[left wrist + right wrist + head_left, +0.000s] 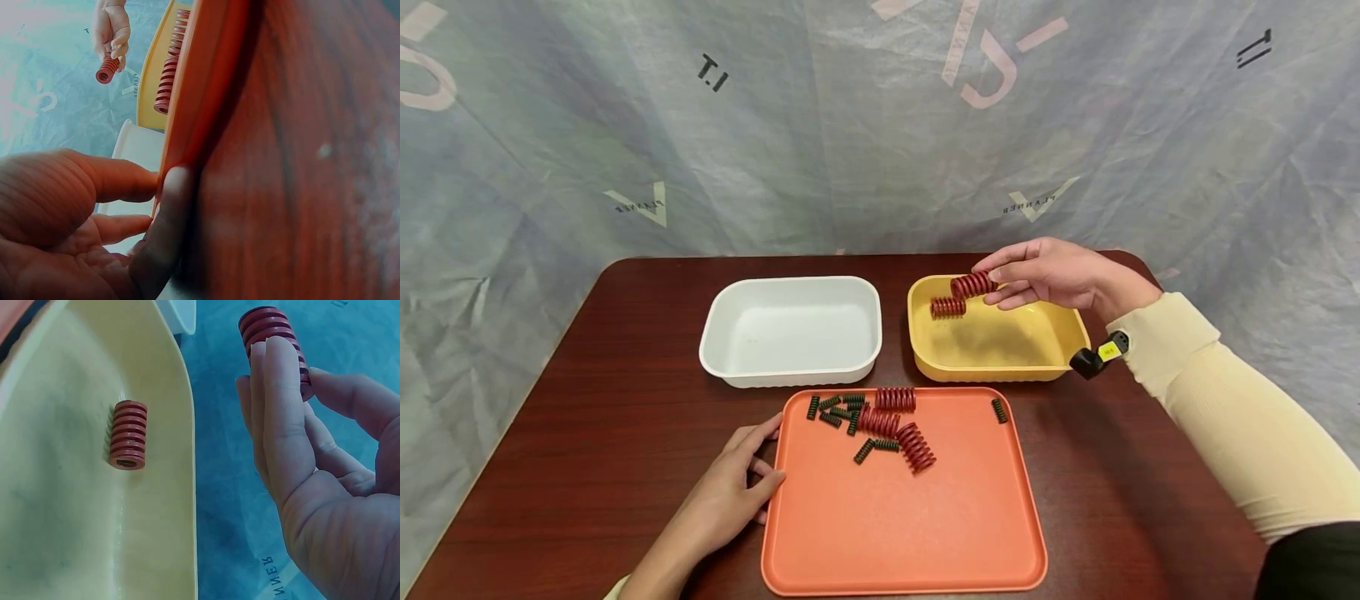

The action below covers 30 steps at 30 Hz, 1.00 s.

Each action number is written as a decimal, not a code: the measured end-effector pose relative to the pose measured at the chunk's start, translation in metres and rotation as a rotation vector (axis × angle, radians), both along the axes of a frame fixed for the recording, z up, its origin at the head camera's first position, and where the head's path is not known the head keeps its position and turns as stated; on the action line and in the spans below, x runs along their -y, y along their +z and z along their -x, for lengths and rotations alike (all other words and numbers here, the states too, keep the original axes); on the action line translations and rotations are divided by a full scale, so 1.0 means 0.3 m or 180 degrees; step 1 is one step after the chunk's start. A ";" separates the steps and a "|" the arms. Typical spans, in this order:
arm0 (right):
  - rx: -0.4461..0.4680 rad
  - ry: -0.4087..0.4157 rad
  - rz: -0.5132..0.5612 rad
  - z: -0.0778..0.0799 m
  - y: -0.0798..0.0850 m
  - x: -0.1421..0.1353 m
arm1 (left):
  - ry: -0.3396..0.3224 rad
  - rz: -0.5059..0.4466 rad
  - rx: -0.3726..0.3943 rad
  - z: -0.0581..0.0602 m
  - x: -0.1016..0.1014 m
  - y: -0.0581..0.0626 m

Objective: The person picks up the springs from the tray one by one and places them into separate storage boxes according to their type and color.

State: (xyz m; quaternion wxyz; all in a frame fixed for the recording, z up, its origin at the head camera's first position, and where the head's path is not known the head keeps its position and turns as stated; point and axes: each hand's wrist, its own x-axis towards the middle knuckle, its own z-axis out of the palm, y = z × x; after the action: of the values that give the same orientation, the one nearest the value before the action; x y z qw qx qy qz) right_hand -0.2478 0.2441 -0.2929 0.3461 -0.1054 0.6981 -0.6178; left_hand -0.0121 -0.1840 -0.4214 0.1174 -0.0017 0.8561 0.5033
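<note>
My right hand (1051, 273) pinches a red coil spring (973, 285) between thumb and fingertips, above the back of the yellow container (1000, 350). Inside that container another red spring (129, 435) lies on its side near the wall. With thumb and fingers, my left hand (726, 492) grips the left edge of the orange tray (902, 525). Three red springs, one of them a tilted spring (916, 447), lie toward the tray's back. Beside them is a loose cluster of small dark green springs, among them one green spring (864, 451).
A white container (790, 337) stands behind the tray, left of the yellow one. One small green spring (999, 411) lies apart at the tray's back right corner. The dark wooden table (595, 433) ends at a grey sheet (820, 167) hanging behind it.
</note>
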 end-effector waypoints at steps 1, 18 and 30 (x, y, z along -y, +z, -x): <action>0.0007 0.0000 -0.0028 0.006 -0.001 0.003 | 0.0000 0.0004 0.0000 0.000 0.000 0.000; 0.0219 0.0097 -0.0446 0.101 -0.040 0.038 | 0.0012 0.0015 -0.0004 -0.002 -0.007 0.007; 0.0485 0.0315 -0.0786 0.135 -0.108 0.029 | -0.0046 0.0036 -0.0054 -0.003 -0.012 0.007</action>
State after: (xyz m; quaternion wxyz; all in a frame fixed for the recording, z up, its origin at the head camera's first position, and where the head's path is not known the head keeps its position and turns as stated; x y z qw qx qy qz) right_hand -0.2884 0.2353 -0.3254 0.4385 -0.0491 0.7345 -0.5157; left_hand -0.0111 -0.1804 -0.4193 0.1137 0.0082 0.8599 0.4976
